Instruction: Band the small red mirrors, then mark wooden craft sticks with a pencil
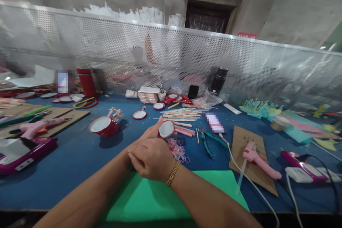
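Apparent check: left hand (pixel 151 131) gripped red-rimmed disc (pixel 166 129).
Right hand (pixel 155 157), grip unclear, nearer worktop's (pixel 72 171) front edge, likely needed uncrossing next.

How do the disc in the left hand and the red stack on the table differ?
The disc is in the left hand; the stack is on the table. The stack shows a deep red side, the disc only a thin red rim. Both have round, pale faces.
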`<state>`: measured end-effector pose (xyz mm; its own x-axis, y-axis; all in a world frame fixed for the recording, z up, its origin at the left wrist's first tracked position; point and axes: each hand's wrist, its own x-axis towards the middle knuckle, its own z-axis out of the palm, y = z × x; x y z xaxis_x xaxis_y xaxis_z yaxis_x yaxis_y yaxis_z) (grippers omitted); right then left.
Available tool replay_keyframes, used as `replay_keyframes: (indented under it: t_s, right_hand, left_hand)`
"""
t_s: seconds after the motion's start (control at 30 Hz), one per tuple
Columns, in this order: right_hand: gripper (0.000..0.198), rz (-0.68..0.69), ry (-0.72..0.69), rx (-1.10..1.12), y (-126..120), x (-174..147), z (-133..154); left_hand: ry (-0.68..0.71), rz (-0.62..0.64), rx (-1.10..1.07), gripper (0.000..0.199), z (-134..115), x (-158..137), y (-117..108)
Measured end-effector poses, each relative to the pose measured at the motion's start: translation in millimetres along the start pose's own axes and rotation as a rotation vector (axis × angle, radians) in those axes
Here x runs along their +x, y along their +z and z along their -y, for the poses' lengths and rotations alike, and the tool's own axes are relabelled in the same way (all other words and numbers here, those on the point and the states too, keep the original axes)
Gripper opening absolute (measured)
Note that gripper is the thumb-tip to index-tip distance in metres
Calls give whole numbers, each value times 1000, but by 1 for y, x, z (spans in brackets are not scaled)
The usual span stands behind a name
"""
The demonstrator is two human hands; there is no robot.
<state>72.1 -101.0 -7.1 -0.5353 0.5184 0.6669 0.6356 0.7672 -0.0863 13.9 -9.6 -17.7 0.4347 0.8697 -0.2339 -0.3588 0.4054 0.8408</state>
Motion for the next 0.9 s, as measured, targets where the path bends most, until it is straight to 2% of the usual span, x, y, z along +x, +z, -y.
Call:
replay_keyframes:
  t_s: [0.03,0.17,0.33,0.4,0.53,0.57,0.67,0.83,0.9]
  right_hand:
    - [33,1,-2,4,-1,0,0]
    - [31,16,-9,32,-5,0,2]
    - [28,43,-9,45,-8,-1,3]
    - [28,38,-8,45,-7,-1,2]
    - [32,-8,12,33,-6,-2,-3]
    - [33,-15,20,21,-6,-3,-4]
    - [31,10,6,-42,-9,-5,-4]
    - [23,127,-160,-134,-21,-12,-2]
    - [21,169,-156,-152,-29,-15,-7]
  left_hand:
    - [-12,26,6,46,-5,0,0]
    - [53,-54,-29,53,-23,-3,-3]
    - [24,-149,-82,56,-32,-8,-6]
    - [28,-164,-103,49,-34,-9,-7]
    - [61,-161,-73,16,-33,-9,-11]
    - [64,-158,-47,14,-32,-8,-12]
    - [79,-175,24,24,-30,-7,-15]
    - [114,-179,60,27,-29,-3,-21]
    - [120,-190,63,29,-30,-2,-23]
